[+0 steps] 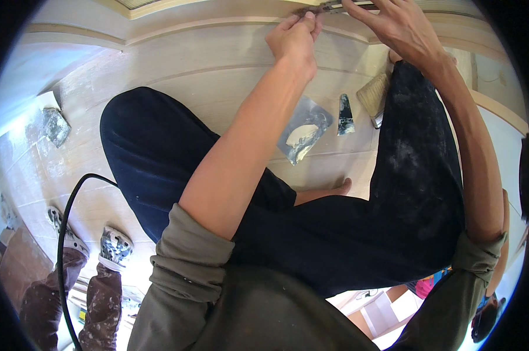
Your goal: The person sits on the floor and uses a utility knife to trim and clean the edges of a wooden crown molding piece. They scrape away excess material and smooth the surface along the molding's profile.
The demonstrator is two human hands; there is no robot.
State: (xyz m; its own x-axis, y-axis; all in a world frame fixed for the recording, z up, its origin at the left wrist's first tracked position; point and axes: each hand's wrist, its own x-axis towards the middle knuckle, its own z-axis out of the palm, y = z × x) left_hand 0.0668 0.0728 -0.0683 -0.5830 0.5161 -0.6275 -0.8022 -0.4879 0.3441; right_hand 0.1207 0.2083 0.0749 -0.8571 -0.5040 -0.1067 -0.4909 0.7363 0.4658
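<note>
Left hand (293,35) pinches shut on the tip of a putty knife (326,8) at the wooden moulding (217,23) ahead; right hand (402,26), fingers spread, steadies its handle end. The thin blade looks light, stiff yet springy, best held by the handle. A filler-smeared metal plate (302,134) lies below the hands.

Your clothing, seen from above

You wear an olive-green long-sleeved top, cuffs rolled above both elbows, forearms bare. Your trousers are dark navy, the right leg dusted with pale powder. Left hand (293,38) and right hand (402,29) ungloved.
</note>
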